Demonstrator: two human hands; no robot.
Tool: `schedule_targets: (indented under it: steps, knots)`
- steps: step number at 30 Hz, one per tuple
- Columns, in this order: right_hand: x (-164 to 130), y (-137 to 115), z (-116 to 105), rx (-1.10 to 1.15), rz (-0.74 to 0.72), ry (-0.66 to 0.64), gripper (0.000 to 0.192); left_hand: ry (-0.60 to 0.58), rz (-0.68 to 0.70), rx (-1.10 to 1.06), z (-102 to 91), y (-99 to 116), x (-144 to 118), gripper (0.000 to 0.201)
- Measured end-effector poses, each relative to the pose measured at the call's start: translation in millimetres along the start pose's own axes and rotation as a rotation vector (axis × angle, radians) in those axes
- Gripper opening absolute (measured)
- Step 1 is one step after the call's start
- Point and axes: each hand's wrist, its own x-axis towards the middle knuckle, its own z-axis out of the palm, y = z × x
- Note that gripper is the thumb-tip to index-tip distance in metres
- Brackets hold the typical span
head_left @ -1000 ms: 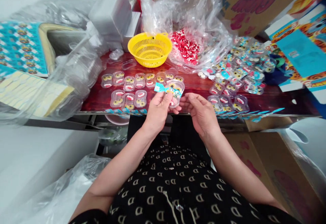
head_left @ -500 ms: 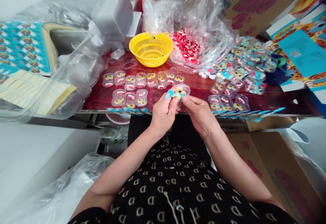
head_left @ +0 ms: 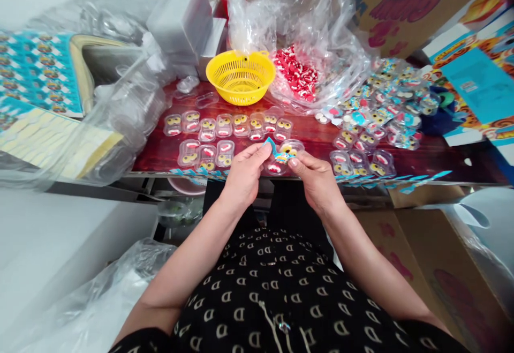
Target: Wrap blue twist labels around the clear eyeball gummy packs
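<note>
A clear plastic candy pack [head_left: 292, 146] with yellow eye-shaped candies and a red piece is held over the table's front edge. A blue printed sticker label [head_left: 283, 157] lies across its middle, its free end standing up at the left. My left hand [head_left: 246, 173] pinches that raised end between thumb and fingers. My right hand [head_left: 319, 179] grips the pack's right side, its thumb on the label; the fingers beneath are partly hidden. Left of my hands, similar filled packs [head_left: 225, 154] lie in two rows.
Behind stand a yellow basket [head_left: 240, 88] and a plastic bag of red-and-white candies [head_left: 296, 74]. Finished-looking labelled packs [head_left: 395, 96] are heaped at the right. Blue label strips [head_left: 405, 179] hang along the table edge. Label sheets [head_left: 52, 139] lie at the left.
My left hand has moved left off the pack and now holds the label's end, pulled upward. The right hand keeps its grip on the pack. The view has shifted slightly.
</note>
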Motion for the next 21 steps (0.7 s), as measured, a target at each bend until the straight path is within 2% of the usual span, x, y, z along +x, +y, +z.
schedule_targets:
  steps: [3, 5, 9, 12, 15, 19, 21]
  knots:
    - [-2, -7, -2, -0.130, -0.102, -0.075, 0.010, -0.107, -0.135, -0.053, -0.7, 5, 1, 0.014]
    - [-2, -13, -4, -0.206, -0.154, -0.106, 0.010, -0.155, -0.156, -0.036, -1.7, 8, 0, 0.013]
    - [-4, -24, -7, -0.319, -0.244, -0.146, 0.009, -0.222, -0.131, 0.052, -3.3, 13, -5, 0.013]
    - [-6, -25, -7, -0.388, -0.284, -0.130, 0.009, -0.244, -0.063, 0.110, -4.1, 15, -9, 0.017]
    - [-8, -23, -6, -0.389, -0.271, -0.080, 0.008, -0.234, 0.000, 0.158, -5.8, 13, -10, 0.013]
    - [-7, -18, -2, -0.329, -0.238, -0.033, 0.007, -0.216, 0.005, 0.213, -8.9, 5, -7, 0.005]
    - [-5, -14, 0, -0.307, -0.211, 0.009, 0.009, -0.204, 0.033, 0.219, -9.4, 1, -6, 0.013]
